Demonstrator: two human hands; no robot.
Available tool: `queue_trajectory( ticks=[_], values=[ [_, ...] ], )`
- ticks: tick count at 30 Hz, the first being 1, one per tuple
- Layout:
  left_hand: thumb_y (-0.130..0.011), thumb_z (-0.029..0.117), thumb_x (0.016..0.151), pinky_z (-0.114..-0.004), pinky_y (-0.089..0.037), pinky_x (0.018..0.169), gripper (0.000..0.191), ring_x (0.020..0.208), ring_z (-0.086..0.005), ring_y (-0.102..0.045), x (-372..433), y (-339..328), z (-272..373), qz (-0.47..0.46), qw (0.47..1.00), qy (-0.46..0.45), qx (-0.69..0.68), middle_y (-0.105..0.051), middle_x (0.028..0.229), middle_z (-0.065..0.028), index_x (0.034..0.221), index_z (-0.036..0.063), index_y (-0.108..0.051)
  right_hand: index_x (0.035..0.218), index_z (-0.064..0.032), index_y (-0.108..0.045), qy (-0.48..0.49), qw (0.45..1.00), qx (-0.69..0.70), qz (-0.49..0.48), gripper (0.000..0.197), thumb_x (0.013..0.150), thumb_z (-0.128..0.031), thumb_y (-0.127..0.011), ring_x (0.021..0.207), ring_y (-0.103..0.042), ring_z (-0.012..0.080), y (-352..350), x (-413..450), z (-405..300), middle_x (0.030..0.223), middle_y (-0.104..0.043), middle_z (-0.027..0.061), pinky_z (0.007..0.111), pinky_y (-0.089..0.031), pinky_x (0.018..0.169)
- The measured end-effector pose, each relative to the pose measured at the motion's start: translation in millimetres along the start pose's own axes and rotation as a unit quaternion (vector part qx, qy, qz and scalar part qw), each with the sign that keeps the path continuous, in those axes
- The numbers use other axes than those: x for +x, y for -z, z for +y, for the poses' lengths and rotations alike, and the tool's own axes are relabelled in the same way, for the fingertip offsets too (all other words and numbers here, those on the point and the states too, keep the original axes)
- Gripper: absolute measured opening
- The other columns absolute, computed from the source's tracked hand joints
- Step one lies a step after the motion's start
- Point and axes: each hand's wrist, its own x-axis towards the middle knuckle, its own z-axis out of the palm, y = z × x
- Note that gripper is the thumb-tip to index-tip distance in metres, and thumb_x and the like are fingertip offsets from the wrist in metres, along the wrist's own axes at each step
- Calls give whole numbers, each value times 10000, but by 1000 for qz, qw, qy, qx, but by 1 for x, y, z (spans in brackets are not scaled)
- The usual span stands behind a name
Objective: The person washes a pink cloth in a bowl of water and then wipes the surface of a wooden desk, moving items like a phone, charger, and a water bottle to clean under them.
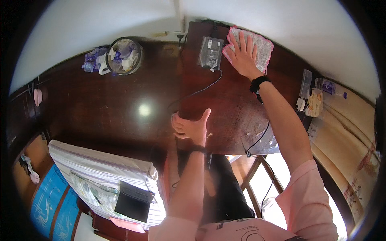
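Note:
My right hand [245, 58] lies flat, fingers spread, on a pale grey cloth with pink edging [263, 49]. The cloth rests on the reddish-brown wooden tabletop [205, 96] by the wall. My left hand [191, 128] is over the near left part of that tabletop, its thumb out and its fingers half curled. A thin dark cable [205, 88] runs towards those fingers; whether they hold it is hidden. Left of the cloth sits a flat dark device in a clear plastic bag [211, 49], bearing printed labels.
A round clear bin holding waste [124, 57] stands at the back left beside a purple plastic package [92, 59]. Right of the table are a tissue pack [315, 102] and a small white box [300, 104]. A black cable [260, 140] hangs over the near edge. A mattress [105, 156] carries a black folder-like object [134, 200].

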Motion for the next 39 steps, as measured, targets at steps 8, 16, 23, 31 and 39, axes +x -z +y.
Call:
queue_trajectory(
  ticks=[8,16,23,31,39],
  values=[
    [-770,874,523,-674,-108,1156,1347,1496,-366,-178,2,1,2,-21,1000,9,-17,-321,1536,-173,1480,45,-310,1637,-253,-176,-5,1000,10,-13,735,1027,-590,-410,1540,-35,491,5,-20,-12,1704,-63,163,684,-45,1193],
    [-709,942,495,-601,-164,1156,1379,1448,-360,-260,13,-11,-7,2,999,15,37,-377,1480,-136,1470,44,-328,1621,-198,-256,-13,998,35,-45,676,1038,-469,-465,1532,-149,452,11,-138,-77,1686,-153,167,651,-145,1201],
    [-843,678,642,-511,-286,1145,1131,1391,-355,-371,17,21,1,-109,988,3,-110,-423,1452,-179,1456,29,-402,1607,-211,-303,-46,996,9,-76,693,1019,-531,-480,1528,-189,436,8,-221,-119,1680,-202,141,646,-173,1201],
    [-736,174,883,-461,-396,1083,593,1303,-315,-458,52,73,31,-28,955,-232,-182,-475,1422,-160,1415,64,-497,1636,-241,-212,-54,991,89,-85,828,967,-619,-519,1558,-138,399,19,-225,-120,1699,-158,128,646,-155,1212],
    [-753,183,864,-432,-468,971,520,1126,-292,-569,108,58,136,-42,853,-495,-159,-591,1287,-170,1321,4,-582,1603,-272,-324,-119,989,90,8,830,903,-649,-562,1562,-158,351,14,-157,-99,1690,-223,69,613,-98,1236]
  ],
)
